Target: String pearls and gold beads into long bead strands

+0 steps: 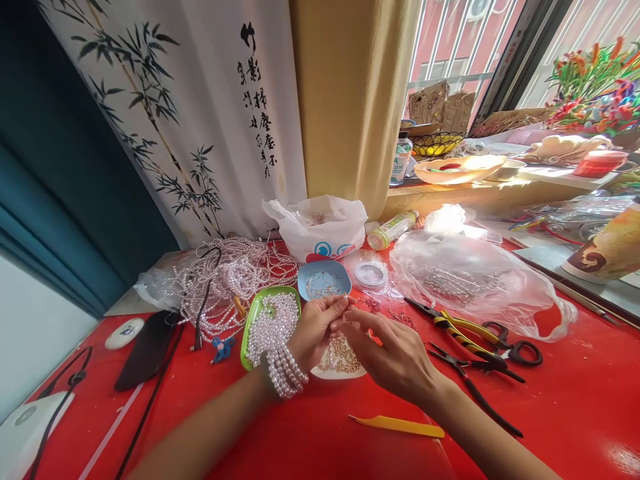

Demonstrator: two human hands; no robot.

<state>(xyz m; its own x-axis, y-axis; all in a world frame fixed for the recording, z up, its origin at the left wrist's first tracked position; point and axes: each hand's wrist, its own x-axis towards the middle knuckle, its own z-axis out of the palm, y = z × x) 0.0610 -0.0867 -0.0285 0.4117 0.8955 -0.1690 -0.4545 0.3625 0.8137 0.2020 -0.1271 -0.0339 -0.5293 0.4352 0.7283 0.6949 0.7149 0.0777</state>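
Both hands meet over a white dish [345, 375] of gold and pearly beads, partly covering it. My left hand [316, 328] is closed in a pinch, thumb against fingers; a tiny golden bit shows by its fingertips, too small to name. Fingertips of my right hand [389, 347] press together close by, and what they hold is hidden. Several strands of pearl beads [286, 371] circle the left wrist. Left of the hands, a green tray [245, 348] holds loose white pearl beads. Just beyond them, a blue tray [325, 269] contains small metallic pieces.
Yellow tweezers [400, 425] lie in front. On the right are yellow-black pliers [465, 333], dark-handled pliers [475, 390] and a plastic bag [480, 267]. Pearl strings [235, 273] heap at back left, near a black phone [147, 350]. A white bag [320, 230] stands behind.
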